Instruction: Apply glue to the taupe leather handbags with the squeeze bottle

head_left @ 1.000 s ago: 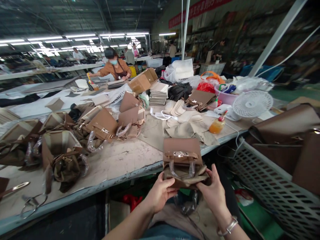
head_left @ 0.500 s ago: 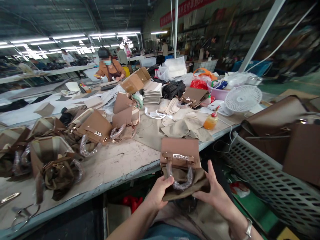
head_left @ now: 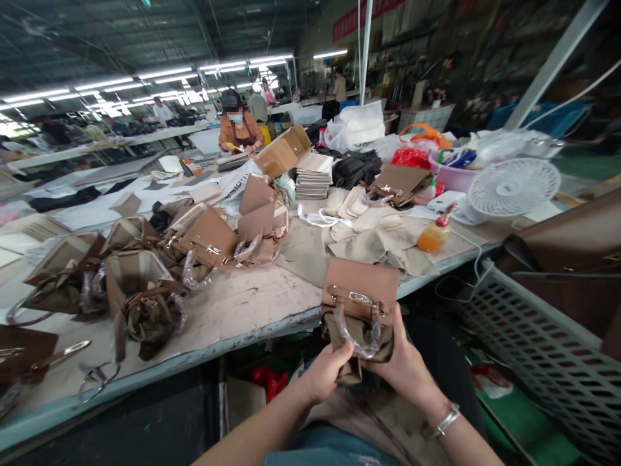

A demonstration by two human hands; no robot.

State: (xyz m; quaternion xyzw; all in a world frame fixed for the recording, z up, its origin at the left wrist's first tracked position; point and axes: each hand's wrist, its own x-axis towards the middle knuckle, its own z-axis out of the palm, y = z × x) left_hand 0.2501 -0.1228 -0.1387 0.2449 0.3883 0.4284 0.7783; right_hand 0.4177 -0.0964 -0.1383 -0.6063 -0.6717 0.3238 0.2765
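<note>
A brown handbag [head_left: 361, 278] with a tan flap, a metal clasp and a plastic-wrapped handle [head_left: 356, 336] is held over the front edge of the table. My left hand [head_left: 326, 372] is closed on its lower left part, the thumb by the wrapped handle. Along the bag's right side, my right hand [head_left: 405, 369] grips it, thumb up beside the flap; some of its fingers are hidden behind the bag. Olive-brown cloth bunches below the flap between both hands.
Several similar bags [head_left: 208, 236] lie on the worktable [head_left: 242, 307] to the left, near scissors [head_left: 99, 375]. An orange drink bottle [head_left: 433, 236] and a white fan [head_left: 514, 186] stand right. A plastic crate [head_left: 538, 323] holds brown bags. Across the table a person [head_left: 241, 129] works.
My right hand has gone from spread fingers to gripping the bag's right side. The bag is tilted slightly and its cloth is gathered in. The camera view has turned left.
</note>
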